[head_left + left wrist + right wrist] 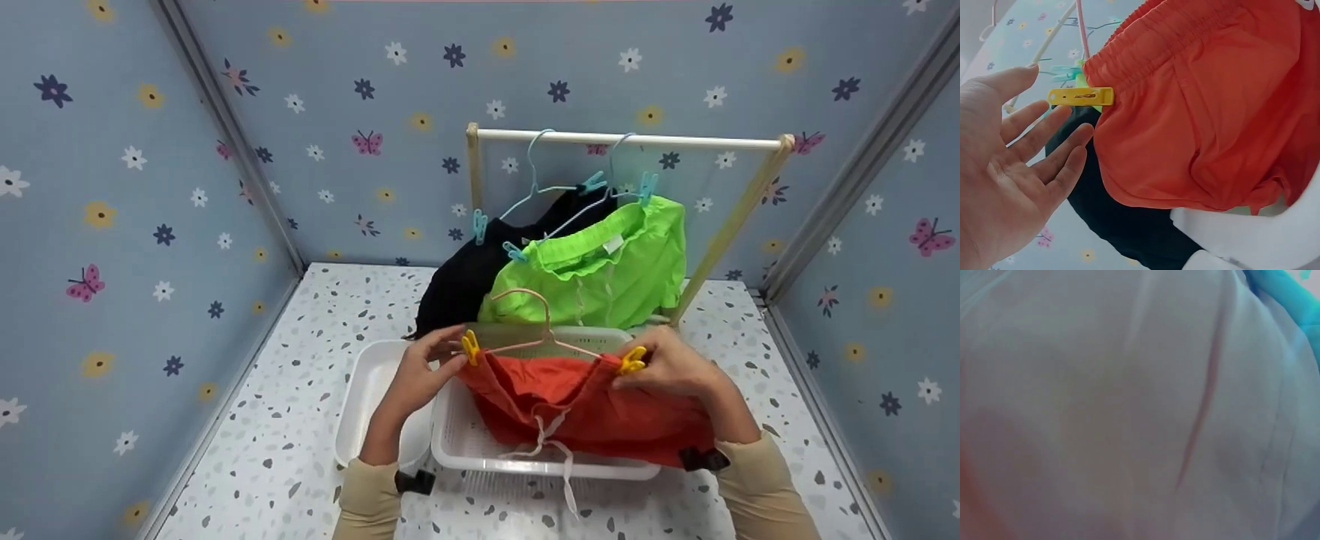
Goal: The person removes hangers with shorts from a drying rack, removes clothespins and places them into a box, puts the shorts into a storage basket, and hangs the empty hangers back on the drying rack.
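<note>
Red drawstring shorts [540, 390] hang by the waistband from a pink hanger [548, 330], over a white basket. One yellow clothespin [470, 347] clips the left end of the waistband; another yellow clothespin [633, 360] clips the right end. My left hand [427, 375] is beside the left clothespin; in the left wrist view its fingers are spread loosely, thumb apart, with nothing between them. My right hand [675, 367] pinches the shorts at the right clothespin, thumb in front. Blurred fabric [1117, 405] fills the right wrist view and hides that hand.
Behind the shorts stands a rack [630, 138] with black clothing [465, 277] and bright green shorts [600, 277] on blue hangers with blue clothespins. The white basket [547, 469] sits beside a white tray [349, 412] on the speckled table [262, 450]. Patterned walls enclose three sides.
</note>
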{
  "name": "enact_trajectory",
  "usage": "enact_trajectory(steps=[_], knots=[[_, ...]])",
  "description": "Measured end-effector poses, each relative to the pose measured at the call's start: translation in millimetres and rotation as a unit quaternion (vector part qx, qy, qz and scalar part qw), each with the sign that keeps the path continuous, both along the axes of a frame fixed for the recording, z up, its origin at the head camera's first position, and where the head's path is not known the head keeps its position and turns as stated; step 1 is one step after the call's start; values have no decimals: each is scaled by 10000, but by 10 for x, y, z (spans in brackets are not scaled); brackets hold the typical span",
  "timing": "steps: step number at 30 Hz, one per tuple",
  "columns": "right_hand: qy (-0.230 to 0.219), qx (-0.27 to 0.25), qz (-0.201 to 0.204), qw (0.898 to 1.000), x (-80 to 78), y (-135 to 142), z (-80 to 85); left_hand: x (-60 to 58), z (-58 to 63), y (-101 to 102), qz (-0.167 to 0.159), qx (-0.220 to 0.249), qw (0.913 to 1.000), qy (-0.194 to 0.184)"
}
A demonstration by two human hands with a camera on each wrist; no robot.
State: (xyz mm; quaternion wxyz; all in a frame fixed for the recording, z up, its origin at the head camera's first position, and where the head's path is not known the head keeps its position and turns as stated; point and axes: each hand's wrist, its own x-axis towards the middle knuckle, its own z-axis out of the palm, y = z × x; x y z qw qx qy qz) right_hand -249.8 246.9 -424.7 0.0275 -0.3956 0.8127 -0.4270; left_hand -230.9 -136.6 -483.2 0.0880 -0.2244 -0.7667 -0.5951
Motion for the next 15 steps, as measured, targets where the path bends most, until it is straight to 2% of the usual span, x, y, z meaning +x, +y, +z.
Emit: enact_trajectory(steps=[3, 8, 9, 11, 15], knots=[[-58, -18, 61, 10000, 8, -10, -34, -6, -40, 16, 97, -12, 9999, -49], [-219, -106, 111, 9996, 12, -20, -65, -12, -67, 78, 475, -316, 9983, -133], [-235, -123, 112, 9996, 4, -16, -76, -41, -128, 79, 537, -356, 9978, -126], [-314, -31, -15, 9995, -49, 18, -152, -91, -239, 76, 611, -395, 9972, -179], [-212, 465, -551, 9972, -148, 96, -286, -119, -372, 71, 412, -211, 9979, -446]])
